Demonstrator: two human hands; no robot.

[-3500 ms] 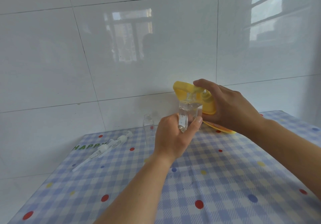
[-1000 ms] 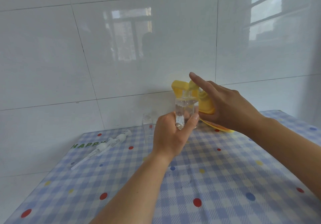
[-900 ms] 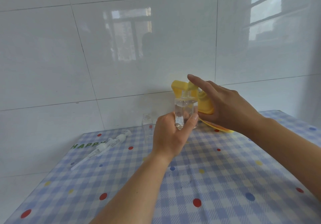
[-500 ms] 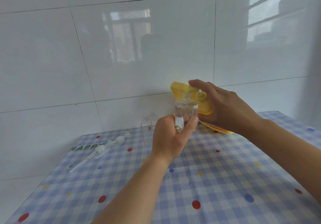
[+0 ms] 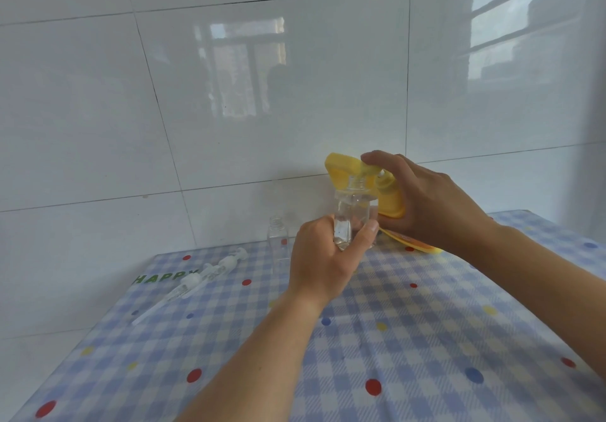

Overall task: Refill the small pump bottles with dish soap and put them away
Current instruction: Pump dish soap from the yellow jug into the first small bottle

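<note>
Above the table (image 5: 426,339) the left hand (image 5: 323,257) wraps the small bottle (image 5: 352,207), the right hand (image 5: 426,205) grips the soap pouch (image 5: 342,166) at its narrow neck; a hard squeeze could overflow it.

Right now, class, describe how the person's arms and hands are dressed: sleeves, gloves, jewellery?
The left hand and right hand are ungloved, with no rings or watch showing. The left forearm and right forearm are bare too; no sleeve enters the view.
</note>
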